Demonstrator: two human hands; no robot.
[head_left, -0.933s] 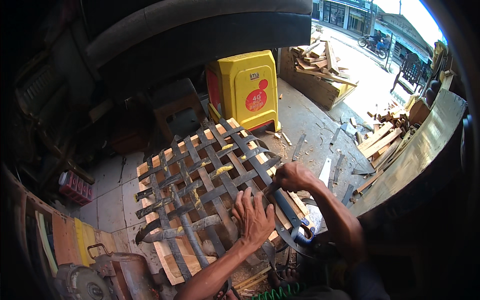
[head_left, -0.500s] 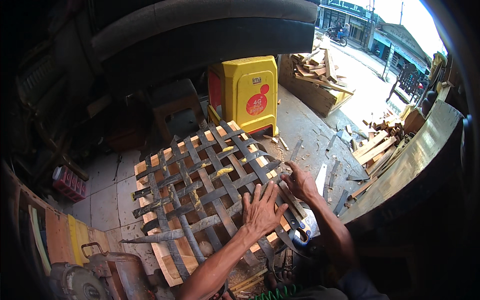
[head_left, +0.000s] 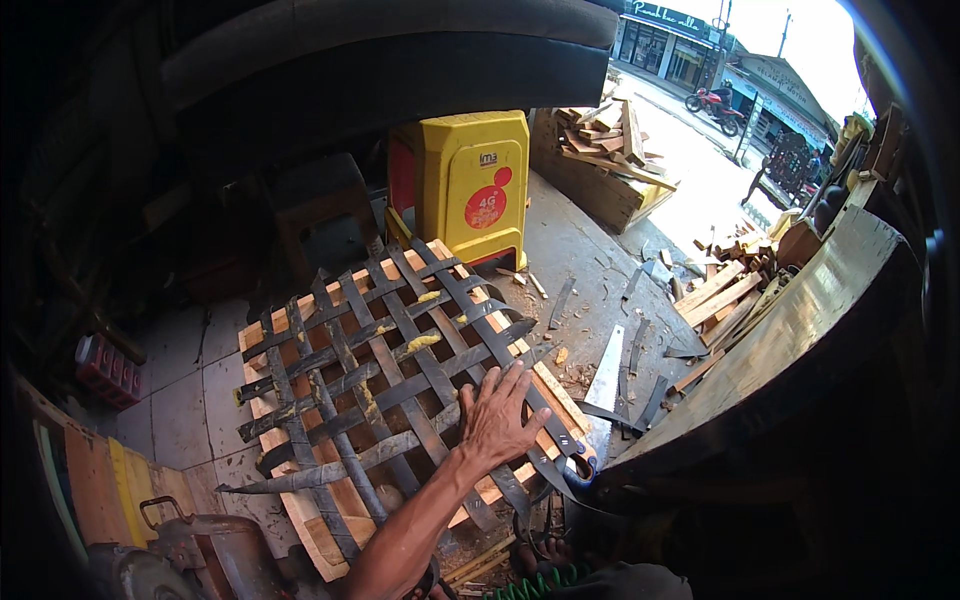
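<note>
One hand in view, the left hand point(head_left: 505, 415): fingers spread, palm flat on dark woven straps point(head_left: 390, 370) over a wooden frame point(head_left: 320, 520) at centre, grasping nothing. Yellow plastic stool point(head_left: 472, 185) with round red sticker at 12 o'clock.

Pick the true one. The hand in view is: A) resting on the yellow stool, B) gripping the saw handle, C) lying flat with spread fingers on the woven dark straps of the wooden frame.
C: the hand lies open, fingers spread, on the woven straps of the wooden frame.
</note>
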